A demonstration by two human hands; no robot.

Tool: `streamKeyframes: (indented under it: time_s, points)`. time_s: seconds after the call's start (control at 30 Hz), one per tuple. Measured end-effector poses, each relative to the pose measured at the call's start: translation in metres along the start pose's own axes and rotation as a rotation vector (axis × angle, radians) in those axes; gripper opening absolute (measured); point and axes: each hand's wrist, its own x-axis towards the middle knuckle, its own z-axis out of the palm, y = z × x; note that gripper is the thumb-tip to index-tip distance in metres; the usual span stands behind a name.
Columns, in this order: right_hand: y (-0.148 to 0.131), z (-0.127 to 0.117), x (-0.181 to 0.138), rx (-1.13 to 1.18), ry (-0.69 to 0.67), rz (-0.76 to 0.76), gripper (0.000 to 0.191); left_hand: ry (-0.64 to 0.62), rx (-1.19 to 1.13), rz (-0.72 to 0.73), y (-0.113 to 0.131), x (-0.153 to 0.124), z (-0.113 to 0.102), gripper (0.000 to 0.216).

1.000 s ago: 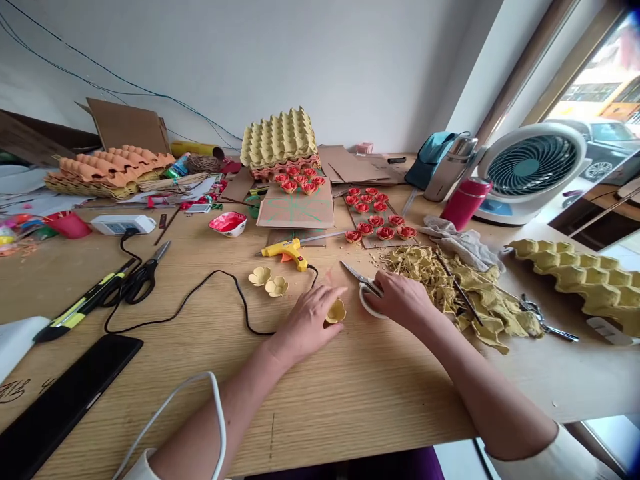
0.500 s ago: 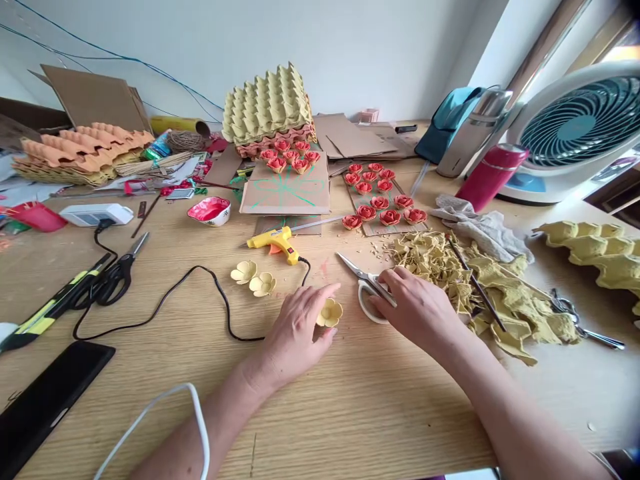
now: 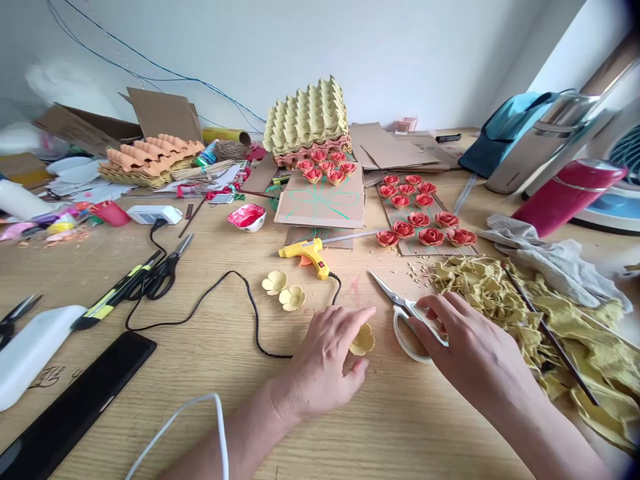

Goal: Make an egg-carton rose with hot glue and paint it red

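My left hand is open over the table, its thumb and fingers apart beside a yellow egg-carton flower cup, which they partly hide. My right hand hovers at the handles of the white-handled scissors. Its thumb and fingers are parted around one handle loop. Those scissors lie flat, blades pointing away to the left. Two more yellow flower cups sit beyond my left hand. Behind them rests a yellow hot glue gun with a glue stick in its back and a black cord.
Red paper roses stand on cardboard at the back. Yellow carton scraps heap up on the right, with a dark stick across them. At left lie black scissors and a black phone-like slab. A pink bottle leans by a cloth.
The view has turned left, so things sit further right in it. My right thumb and fingers have spread wider at the scissors' handles. My left hand stays by the flower cup.
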Motion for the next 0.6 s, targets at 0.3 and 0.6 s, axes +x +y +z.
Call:
streamKeyframes:
  time_s: [0.3, 0.6]
  points:
    - [0.003, 0.009, 0.003, -0.049, -0.062, -0.051, 0.024, 0.362, 0.353, -0.269, -0.062, 0.007, -0.052, 0.049]
    - [-0.003, 0.002, 0.009, -0.132, -0.202, 0.032, 0.02, 0.247, 0.51, -0.326, -0.101, 0.0, -0.053, 0.012]
